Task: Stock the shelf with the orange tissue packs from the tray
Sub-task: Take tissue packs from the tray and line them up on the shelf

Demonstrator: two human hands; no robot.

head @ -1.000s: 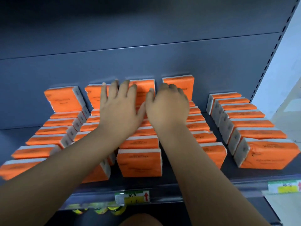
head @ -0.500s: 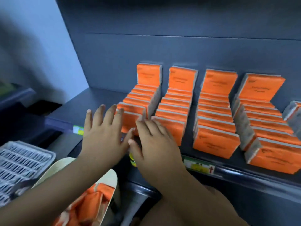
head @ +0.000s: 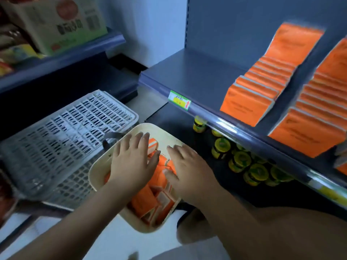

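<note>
Since the loose orange tissue packs point(head: 144, 199) lie in a jumble in the cream tray point(head: 142, 229), directly under both hands, picking one up looks to need little more than a drop straight down and a closing of the fingers. They sit at mixed angles, some flat, some tipped on edge at the near end, so no single long axis holds for the heap.

The left hand point(head: 131, 164) hangs palm-down over the middle of the tray, fingers straight and spread, holding nothing. The right hand point(head: 187, 171) is over the tray's right side, likewise flat and splayed, thumb low against the orange. Whether either palm actually touches a pack I cannot tell from where I stand.

What matters for the carry is that the shelf point(head: 197, 76) lies up and to the right of the tray. The right hand is the nearer of the two to it. Rows of stocked packs point(head: 251, 102) already lean there, with a bare stretch of shelf to their left, on the side closest to the tray.

Beneath the shelf stand yellow-lidded jars point(head: 242, 160), and left of the tray rests a white slatted crate point(head: 62, 139).
</note>
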